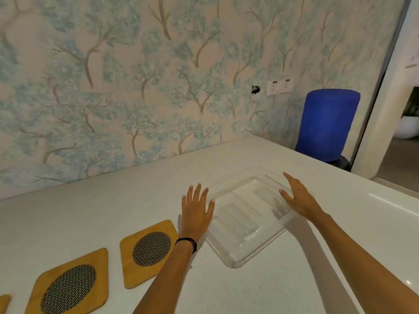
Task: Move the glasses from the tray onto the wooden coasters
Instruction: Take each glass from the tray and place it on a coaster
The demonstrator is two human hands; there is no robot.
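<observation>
A clear plastic tray [235,257] lies on the white counter in the middle right. Clear glasses lie on their sides in it, one toward the left [238,219] and one toward the right [269,198]; they are hard to tell apart from the tray. My left hand [196,214] hovers flat, fingers spread, at the tray's left edge. My right hand [297,198] is spread over the tray's right side, holding nothing. Wooden coasters with round mesh centres lie to the left: one near the tray [148,251], one further left [70,286], and a third's corner [4,302] at the frame edge.
The white counter [113,211] meets a wall papered with blue trees. A blue chair back [328,123] stands beyond the counter's far right corner. A double wall socket [280,86] is on the wall above. The counter's right edge [394,207] drops off toward a doorway.
</observation>
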